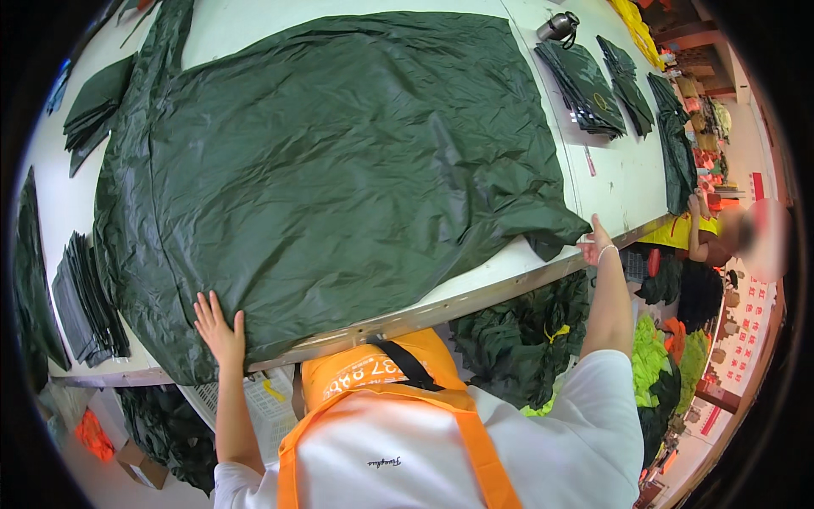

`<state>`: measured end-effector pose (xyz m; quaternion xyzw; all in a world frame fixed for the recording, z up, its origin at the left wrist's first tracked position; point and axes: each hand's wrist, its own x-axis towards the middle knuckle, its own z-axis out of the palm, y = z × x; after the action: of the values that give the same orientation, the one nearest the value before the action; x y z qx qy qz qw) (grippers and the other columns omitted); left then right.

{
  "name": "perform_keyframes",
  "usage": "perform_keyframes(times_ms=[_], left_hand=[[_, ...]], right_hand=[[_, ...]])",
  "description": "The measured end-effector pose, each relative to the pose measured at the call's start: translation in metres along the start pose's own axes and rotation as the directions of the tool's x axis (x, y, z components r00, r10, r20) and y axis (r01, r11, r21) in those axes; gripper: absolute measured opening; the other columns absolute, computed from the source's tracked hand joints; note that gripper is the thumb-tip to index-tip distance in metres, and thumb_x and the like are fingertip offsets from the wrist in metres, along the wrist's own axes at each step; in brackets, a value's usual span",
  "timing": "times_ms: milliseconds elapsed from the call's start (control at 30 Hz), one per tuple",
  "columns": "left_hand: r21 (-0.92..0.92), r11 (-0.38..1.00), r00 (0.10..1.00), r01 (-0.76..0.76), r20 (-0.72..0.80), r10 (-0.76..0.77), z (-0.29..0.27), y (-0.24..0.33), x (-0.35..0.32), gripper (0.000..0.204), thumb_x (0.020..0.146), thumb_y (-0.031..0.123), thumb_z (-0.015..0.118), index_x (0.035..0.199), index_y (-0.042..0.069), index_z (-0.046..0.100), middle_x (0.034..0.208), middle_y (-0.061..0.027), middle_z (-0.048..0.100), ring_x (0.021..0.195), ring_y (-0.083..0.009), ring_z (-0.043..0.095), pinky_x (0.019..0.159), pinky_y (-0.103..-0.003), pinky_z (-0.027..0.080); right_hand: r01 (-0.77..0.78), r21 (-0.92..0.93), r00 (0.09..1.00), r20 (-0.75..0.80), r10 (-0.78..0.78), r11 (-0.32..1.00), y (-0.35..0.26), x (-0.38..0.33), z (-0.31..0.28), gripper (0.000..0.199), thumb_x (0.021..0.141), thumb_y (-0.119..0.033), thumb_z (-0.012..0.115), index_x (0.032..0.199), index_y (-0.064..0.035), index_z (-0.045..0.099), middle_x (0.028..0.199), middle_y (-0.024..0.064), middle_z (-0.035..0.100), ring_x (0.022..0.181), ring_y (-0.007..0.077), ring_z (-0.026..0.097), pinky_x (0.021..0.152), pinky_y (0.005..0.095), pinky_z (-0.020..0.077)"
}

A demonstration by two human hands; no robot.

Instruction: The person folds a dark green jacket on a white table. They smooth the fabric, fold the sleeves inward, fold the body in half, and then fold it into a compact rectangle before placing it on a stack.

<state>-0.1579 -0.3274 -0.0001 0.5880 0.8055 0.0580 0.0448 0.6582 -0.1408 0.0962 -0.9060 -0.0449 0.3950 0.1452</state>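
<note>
Item: dk. green sheet [339, 170], laid out over most of the white surface [627, 182], creased throughout. Near L part laps over the front edge; near R corner lies at the R hand [599, 244].

Step in hand (judged): spreading & smoothing the sheet. Creasing is heaviest twd. the R side, where mat'l bunches.

Next move (judged): calls for R fingers to take the near R corner & draw it outward, w/ the L hand [222, 337] bearing down to limit slip.

Fingers, L: released, extended & spread, thumb apart; hand rests flat on sheet nr. front edge, nothing grasped.

Fingers, R: one extended, others partly bent by the corner. Cannot tell if corner is pinched, merely touched or just beside.

Adj. items: folded green stack [581, 89] & metal flask [557, 27], both R of sheet, clear of it; dark folded pile [85, 301], L side.
</note>
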Motion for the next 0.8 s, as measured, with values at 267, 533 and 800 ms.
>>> perform_keyframes(times_ms=[267, 533, 800], left_hand=[[0.24, 0.881, 0.913, 0.407, -0.139, -0.384, 0.021, -0.028, -0.02, 0.098, 0.075, 0.064, 0.061, 0.149, 0.02, 0.015, 0.155, -0.0097, 0.009, 0.141, -0.0334, 0.014, 0.105, -0.063, 0.021], [0.134, 0.813, 0.819, 0.567, 0.01, -0.573, 0.028, -0.032, -0.033, 0.105, 0.068, 0.067, 0.066, 0.149, 0.025, 0.014, 0.156, -0.0065, 0.007, 0.142, -0.0329, 0.009, 0.102, -0.068, 0.019], [0.191, 0.776, 0.746, 0.601, 0.215, -0.631, -0.011, -0.008, -0.023, 0.107, 0.065, 0.069, 0.067, 0.149, 0.027, 0.016, 0.156, -0.006, 0.008, 0.141, -0.0343, 0.012, 0.103, -0.067, 0.017]], right_hand=[[0.482, 0.567, 0.666, 0.259, -0.7, 0.668, -0.097, -0.019, 0.001, 0.02, 0.093, -0.02, 0.057, 0.105, -0.005, 0.053, 0.094, 0.0093, 0.062, 0.085, 0.0187, 0.061, 0.078, 0.0347, 0.0508], [0.467, 0.862, 0.551, -0.107, -0.828, 0.199, -0.085, -0.033, -0.06, 0.036, 0.09, 0.001, 0.05, 0.126, -0.0002, 0.045, 0.125, 0.0132, 0.054, 0.115, 0.023, 0.051, 0.101, 0.0383, 0.0415], [0.503, 0.454, 0.86, -0.176, -0.479, 0.735, 0.004, 0.13, 0.002, 0.041, 0.082, -0.001, 0.056, 0.122, -0.0004, 0.049, 0.111, 0.0116, 0.057, 0.1, 0.0241, 0.054, 0.091, 0.0339, 0.0431]])
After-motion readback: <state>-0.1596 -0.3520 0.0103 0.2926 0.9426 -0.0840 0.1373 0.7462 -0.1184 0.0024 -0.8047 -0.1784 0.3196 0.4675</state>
